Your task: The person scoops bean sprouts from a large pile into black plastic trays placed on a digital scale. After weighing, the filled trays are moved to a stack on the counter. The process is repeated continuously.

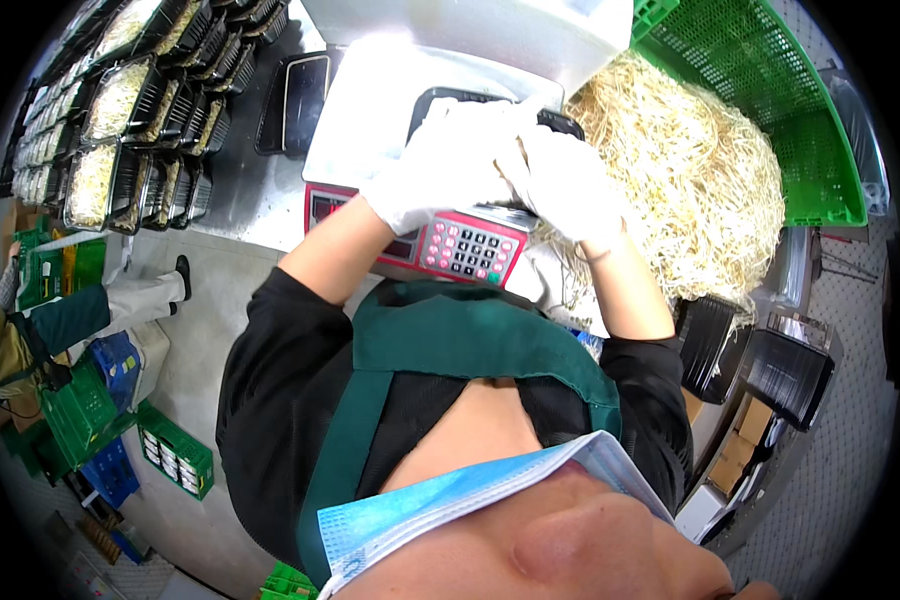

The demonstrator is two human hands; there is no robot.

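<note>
Both my hands wear white gloves, washed out by glare. They come together over a black plastic tray (439, 97) on the weighing plate of a red-framed digital scale (375, 124). My left hand (450, 165) lies across the tray, covering most of it. Beside it, my right hand (566, 176) is at the tray's right end, with fingers close to the left hand. A few brown strands, perhaps sprouts, show between the hands. Whether either hand grips the tray or its contents is hidden. The scale's keypad (469, 251) faces me, below my hands.
A heap of bean sprouts (682, 172) lies right, against a green perforated crate (750, 82). Stacked sprout-filled trays (94, 184) stand left; empty black trays (296, 105) lie nearer the scale. More black trays (787, 371) sit lower right. Another person (67, 319) stands far left among crates.
</note>
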